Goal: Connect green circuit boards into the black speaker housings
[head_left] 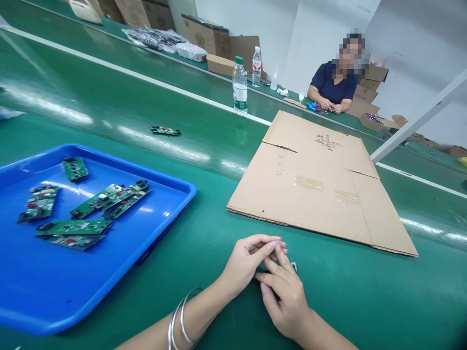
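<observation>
My left hand [247, 262], with silver bangles on its wrist, is closed in a pinch at the fingertips of my right hand. My right hand [286, 294] has its fingers loosely stretched and slightly bent, with a ring on one of them. The two hands touch above the green work surface [215, 253], and no object shows between them. To their left is a blue tray [120, 272] with several green circuit boards [75, 227] in it. A flattened cardboard sheet [302, 194] lies just beyond my hands.
One circuit board [165, 131] lies on the green belt. A green-capped water bottle [240, 90] stands behind it, near another bottle [257, 68]. Across the line sits a co-worker [335, 87] handling small parts. Cardboard boxes [206, 36] and a slanted white post [419, 116] are farther off.
</observation>
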Demonstrator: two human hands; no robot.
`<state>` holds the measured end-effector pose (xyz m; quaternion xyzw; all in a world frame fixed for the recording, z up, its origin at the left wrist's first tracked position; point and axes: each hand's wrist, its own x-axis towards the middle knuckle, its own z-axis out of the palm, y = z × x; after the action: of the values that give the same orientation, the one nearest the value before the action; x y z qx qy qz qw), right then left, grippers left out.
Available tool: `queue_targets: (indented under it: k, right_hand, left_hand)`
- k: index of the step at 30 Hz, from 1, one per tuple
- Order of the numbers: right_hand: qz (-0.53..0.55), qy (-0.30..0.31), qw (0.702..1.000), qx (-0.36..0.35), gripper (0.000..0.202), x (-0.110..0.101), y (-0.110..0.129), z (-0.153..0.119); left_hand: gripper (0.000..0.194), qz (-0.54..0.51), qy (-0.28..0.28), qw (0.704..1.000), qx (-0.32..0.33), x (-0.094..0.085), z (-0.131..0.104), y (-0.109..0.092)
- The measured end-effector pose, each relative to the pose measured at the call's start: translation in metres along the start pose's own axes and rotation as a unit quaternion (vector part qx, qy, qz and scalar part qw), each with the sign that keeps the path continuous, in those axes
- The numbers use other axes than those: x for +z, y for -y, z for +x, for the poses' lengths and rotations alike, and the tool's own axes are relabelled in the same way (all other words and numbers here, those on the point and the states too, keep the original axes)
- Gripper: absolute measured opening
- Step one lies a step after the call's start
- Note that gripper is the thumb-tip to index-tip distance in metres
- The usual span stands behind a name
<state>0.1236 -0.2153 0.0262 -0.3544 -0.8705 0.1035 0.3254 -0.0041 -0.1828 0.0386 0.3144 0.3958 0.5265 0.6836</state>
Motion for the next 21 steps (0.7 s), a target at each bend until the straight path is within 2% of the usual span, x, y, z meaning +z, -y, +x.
queue_targets:
  k: [6,21]
  right_hand:
    - [-0.040,-0.032,0.998,-0.029,0.027,0.0050,0.0009,0.0017]
    - [-0.115,-0.004,0.991,-0.072,0.032,0.0079,0.0066,0.0034]
  left_hand:
    - [0.025,0.036,-0.016,0.999,-0.005,0.0031,-0.0045,-0.0023]
    - [0.016,0.084,-0.047,0.995,0.010,0.0036,-0.0042,0.0001]
